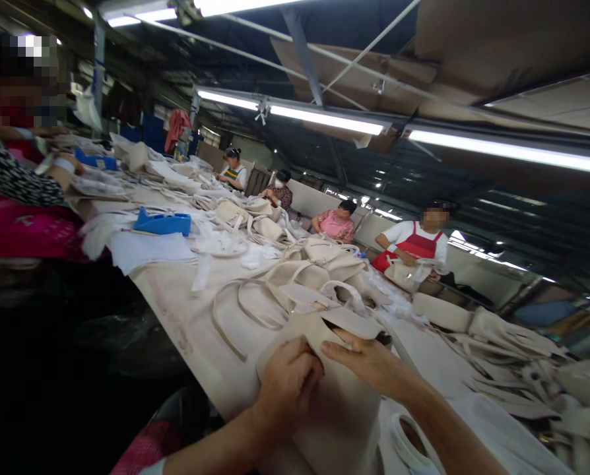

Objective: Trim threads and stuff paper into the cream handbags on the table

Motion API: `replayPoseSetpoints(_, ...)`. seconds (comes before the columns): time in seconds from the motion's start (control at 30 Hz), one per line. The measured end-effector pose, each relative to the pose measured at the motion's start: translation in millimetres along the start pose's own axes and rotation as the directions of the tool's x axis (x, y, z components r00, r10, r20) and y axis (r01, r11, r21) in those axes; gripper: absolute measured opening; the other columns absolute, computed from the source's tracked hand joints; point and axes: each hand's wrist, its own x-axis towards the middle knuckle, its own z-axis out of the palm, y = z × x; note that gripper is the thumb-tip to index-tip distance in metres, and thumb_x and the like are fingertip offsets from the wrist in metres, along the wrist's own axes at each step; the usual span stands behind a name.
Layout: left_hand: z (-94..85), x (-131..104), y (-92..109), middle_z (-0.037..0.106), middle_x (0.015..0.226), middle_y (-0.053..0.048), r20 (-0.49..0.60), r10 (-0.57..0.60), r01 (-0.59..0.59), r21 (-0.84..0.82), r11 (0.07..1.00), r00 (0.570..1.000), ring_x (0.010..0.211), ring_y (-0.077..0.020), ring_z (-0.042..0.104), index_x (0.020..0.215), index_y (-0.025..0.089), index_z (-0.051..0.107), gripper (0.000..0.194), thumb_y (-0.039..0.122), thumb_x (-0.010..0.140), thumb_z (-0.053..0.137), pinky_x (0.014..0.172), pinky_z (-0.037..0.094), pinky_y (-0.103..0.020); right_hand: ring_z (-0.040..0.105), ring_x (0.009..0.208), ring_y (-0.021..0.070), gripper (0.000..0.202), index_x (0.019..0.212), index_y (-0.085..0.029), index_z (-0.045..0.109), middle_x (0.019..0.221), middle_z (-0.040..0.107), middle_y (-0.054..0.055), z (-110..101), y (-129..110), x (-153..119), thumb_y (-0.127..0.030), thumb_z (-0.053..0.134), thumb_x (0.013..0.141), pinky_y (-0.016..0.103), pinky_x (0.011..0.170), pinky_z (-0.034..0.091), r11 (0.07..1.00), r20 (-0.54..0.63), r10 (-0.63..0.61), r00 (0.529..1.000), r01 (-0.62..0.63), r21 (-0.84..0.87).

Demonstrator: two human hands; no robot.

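A beige handbag (337,422) stands at the table's near edge in front of me, its upper edge partly open. My right hand (367,361) grips that upper edge, with the thumb on the outer face and the fingers tucked inside. Against the same face rests my left hand (291,379), its fingers curled closed; whatever they may pinch is hidden. A long beige strap (226,323) loops across the table just beyond the bag. Behind it lies a heap of similar beige bags (319,260).
White paper sheets (149,251) and a blue tray (162,223) lie at the left. A roll of white tape (408,439) sits right of the bag. More beige pieces (503,356) pile up at right. Several people work around the long table (176,310).
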Motion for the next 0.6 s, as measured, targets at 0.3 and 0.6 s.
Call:
replayPoseSetpoints(0.3,-29.7,-48,-13,0.060,0.066,-0.002,0.646,0.032,-0.222,0.216,0.951,0.763,0.064,-0.0169,0.053,0.062,0.019,0.057,0.033,0.036,0.089,0.065,0.062,0.041,-0.029,0.067,0.103,0.0296,0.027,0.096,-0.027,0.076,0.097,0.077,0.005,1,6,1,-0.044,0.059,0.084,0.046,0.104,0.044,0.995,-0.125,-0.046,0.991,0.034,-0.097)
replayPoseSetpoints(0.6,-101.9,65,77,0.073,0.111,0.002,0.488,0.051,-0.047,-0.020,0.999,0.871,0.094,-0.0208,0.067,0.134,0.043,0.057,0.048,0.023,0.091,0.053,0.078,0.054,-0.029,0.068,0.093,0.0327,0.028,0.108,-0.019,0.072,0.098,0.074,0.015,60,5,-1,-0.013,0.052,0.089,0.045,0.081,0.053,0.803,-0.384,-0.175,0.907,-0.094,-0.588)
